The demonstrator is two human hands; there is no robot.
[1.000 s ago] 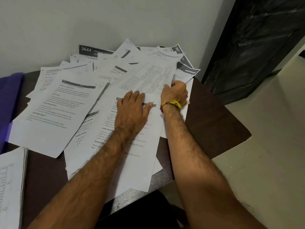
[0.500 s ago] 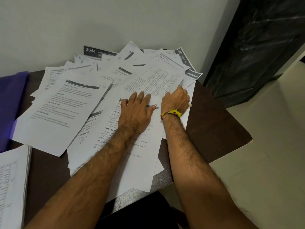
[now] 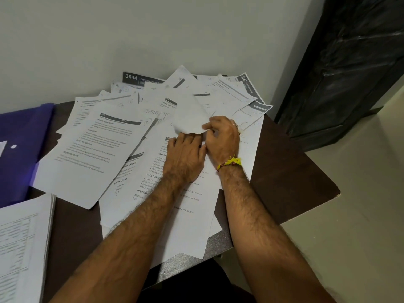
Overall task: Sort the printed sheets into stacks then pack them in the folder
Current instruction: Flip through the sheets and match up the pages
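1. Here, the right hand [image 3: 222,138] pinches the near edge of one printed sheet [image 3: 188,115] and lifts it, so the paper curls up and away from the person, above the spread of loose sheets [image 3: 91,145].
2. The left hand [image 3: 185,157] lies palm down on the sheet under it, just beside the right hand, touching it; its fingertips reach to the lifted edge, but I cannot tell if they hold it.
3. The loose sheets cover the far half of the dark worktop [image 3: 290,171], many overlapping.
4. A purple folder [image 3: 19,149] lies at the left side, apart from both hands.
5. A neat stack of sheets [image 3: 21,243] lies near left, well apart from the grip.
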